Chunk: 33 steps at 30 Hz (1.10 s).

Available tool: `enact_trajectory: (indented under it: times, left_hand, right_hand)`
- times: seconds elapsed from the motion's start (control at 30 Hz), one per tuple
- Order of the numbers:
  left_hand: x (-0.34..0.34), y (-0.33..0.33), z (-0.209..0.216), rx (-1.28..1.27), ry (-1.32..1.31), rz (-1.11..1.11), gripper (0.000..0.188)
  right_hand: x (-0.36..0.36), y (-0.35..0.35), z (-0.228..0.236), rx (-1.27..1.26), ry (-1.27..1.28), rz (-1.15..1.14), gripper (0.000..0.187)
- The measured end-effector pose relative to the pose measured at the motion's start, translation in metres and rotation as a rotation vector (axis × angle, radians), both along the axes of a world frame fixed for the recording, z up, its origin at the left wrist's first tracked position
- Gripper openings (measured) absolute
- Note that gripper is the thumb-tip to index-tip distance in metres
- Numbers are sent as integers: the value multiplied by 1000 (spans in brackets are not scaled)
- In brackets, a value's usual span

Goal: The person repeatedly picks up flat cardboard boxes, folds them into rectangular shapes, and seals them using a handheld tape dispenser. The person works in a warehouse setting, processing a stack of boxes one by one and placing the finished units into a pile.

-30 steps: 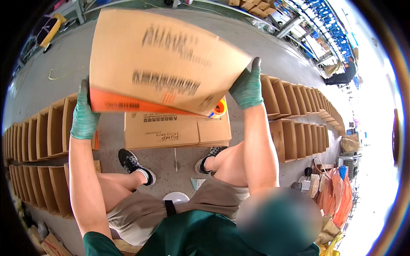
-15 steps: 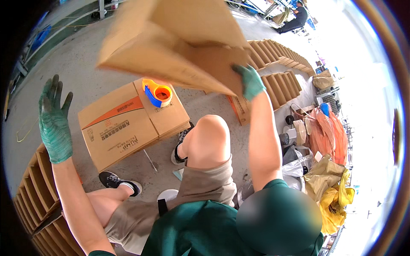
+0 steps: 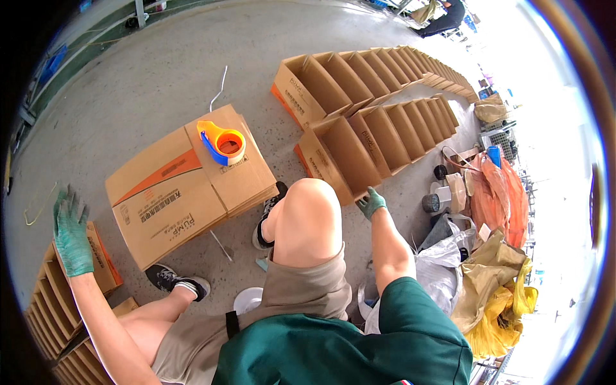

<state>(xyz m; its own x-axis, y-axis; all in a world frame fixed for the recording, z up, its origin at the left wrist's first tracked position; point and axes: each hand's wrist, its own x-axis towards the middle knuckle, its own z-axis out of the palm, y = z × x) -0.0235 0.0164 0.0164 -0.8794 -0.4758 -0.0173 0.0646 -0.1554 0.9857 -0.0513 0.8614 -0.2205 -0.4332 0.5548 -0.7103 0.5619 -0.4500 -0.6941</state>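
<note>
My right hand [image 3: 373, 204], in a green glove, grips the near edge of an open cardboard box [image 3: 354, 154]. That box stands at the front of a row of similar boxes on the floor, right of my knee. At the left, my gloved left hand [image 3: 72, 237] is open with fingers spread and holds nothing. It hovers over the end of another line of boxes [image 3: 102, 260]. Between my hands lies a stack of flattened cartons [image 3: 154, 192] with an orange stripe. On top of the stack rests an orange and blue tape dispenser [image 3: 224, 144].
A second row of open boxes [image 3: 321, 83] curves away to the far right. Orange sacks [image 3: 494, 199], a yellow bag [image 3: 504, 321] and grey-white plastic bags [image 3: 439, 269] pile up at the right. A white round thing [image 3: 248, 299] is beside my thigh. A person [image 3: 447, 19] stands far off.
My right hand has brought the open box from high in front down to the floor, at the front of the row. My left hand has dropped lower.
</note>
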Motion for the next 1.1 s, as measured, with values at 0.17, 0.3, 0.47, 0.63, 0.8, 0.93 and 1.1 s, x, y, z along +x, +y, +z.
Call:
enact_trajectory:
  times: [0.17,0.3,0.47,0.63,0.8,0.93,1.1]
  left_hand:
    - [-13,11,-25,-185,-147,-31,52]
    - [-20,20,-33,-241,-213,-53,51]
    - [-36,39,-45,-299,-290,-119,55]
    - [-44,48,-46,-386,-362,-182,51]
    - [-53,47,-66,-392,-453,-227,46]
    - [-57,47,-79,-411,-501,-226,45]
    - [-50,42,-85,-490,-620,-201,46]
  right_hand:
    - [-13,-28,-15,1337,-287,420,68]
    - [-62,-103,36,1536,-111,990,90]
    - [-108,-137,35,1089,-544,1214,57]
    - [-115,-83,17,1171,-534,1098,29]
    - [-146,-32,8,1154,-543,1104,37]
    - [-161,3,2,1184,-571,979,38]
    - [-202,35,13,1209,-681,932,39]
